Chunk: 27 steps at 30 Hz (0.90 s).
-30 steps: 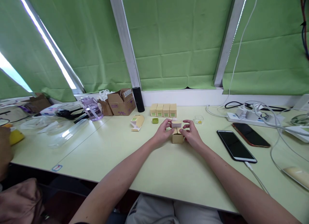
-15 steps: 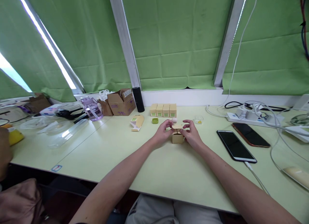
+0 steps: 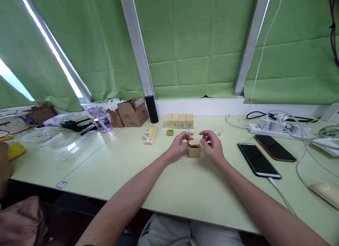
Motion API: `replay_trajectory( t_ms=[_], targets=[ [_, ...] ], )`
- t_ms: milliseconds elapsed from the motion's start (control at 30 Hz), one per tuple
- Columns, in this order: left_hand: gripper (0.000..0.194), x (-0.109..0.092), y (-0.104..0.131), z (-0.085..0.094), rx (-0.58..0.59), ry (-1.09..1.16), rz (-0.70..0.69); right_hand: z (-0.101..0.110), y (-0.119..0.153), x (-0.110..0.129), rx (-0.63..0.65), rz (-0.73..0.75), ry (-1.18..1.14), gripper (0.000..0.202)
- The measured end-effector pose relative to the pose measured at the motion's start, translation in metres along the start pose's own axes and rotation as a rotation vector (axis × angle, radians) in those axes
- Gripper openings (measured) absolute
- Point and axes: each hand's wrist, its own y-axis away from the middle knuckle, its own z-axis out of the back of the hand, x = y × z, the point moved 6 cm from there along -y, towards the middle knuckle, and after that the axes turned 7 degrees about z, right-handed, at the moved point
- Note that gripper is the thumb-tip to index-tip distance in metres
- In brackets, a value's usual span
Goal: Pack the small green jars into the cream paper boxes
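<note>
A small tan cardboard box [image 3: 194, 153] stands upright on the table in front of me, its top flap raised partway. My left hand [image 3: 179, 146] grips the box at the upper left, thumb and fingers at the flap's edge. At the upper right corner, my right hand [image 3: 212, 147] has its fingers bent, with thumb and fingertips at the flap. Just behind the box sits a small pale round object [image 3: 191, 132], partly hidden. A little green square container [image 3: 170, 132] lies to the left, near an unfolded tan carton [image 3: 150, 135].
Several closed tan boxes [image 3: 179, 121] form a row at the back. A clear dish [image 3: 218, 131] with something yellow stands to their right. Two phones [image 3: 259, 160] and a power strip [image 3: 278, 132] with cables lie on the right. Another person's sleeve [image 3: 23, 221] shows at lower left.
The box's top flap has tipped lower over the opening. My right hand has shifted slightly, its fingers now more bent near the flap's right edge. My left hand stays about where it was.
</note>
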Motion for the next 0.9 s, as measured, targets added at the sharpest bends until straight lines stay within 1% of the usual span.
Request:
replay_trajectory(
  t_ms=[100,167,367,500,633,700,833,900],
  targets=[
    [0.02,-0.002,0.0,0.0,0.008,0.009,-0.005,0.0,0.001,0.009,0.054,0.122,0.094,0.016],
    [0.02,-0.002,0.0,0.001,0.012,0.005,-0.009,-0.001,0.002,0.011,0.08,0.154,0.147,0.013],
    [0.018,0.0,-0.004,0.007,0.034,0.069,-0.034,-0.002,0.002,0.01,0.111,0.165,0.222,0.008],
    [0.025,-0.001,-0.006,0.008,0.044,0.091,-0.06,-0.002,0.003,0.01,0.123,0.203,0.247,0.008],
    [0.036,-0.003,-0.003,0.005,0.04,0.052,-0.076,-0.003,0.005,0.014,0.137,0.263,0.258,0.008],
    [0.037,-0.004,-0.001,0.004,0.041,0.026,-0.084,-0.004,0.005,0.014,0.149,0.268,0.269,0.009],
    [0.035,-0.005,0.002,0.001,0.05,-0.012,-0.093,-0.006,0.005,0.011,0.179,0.226,0.299,0.007],
    [0.035,-0.004,0.002,0.001,0.052,-0.029,-0.099,-0.005,0.006,0.012,0.182,0.236,0.302,0.007]
  ],
)
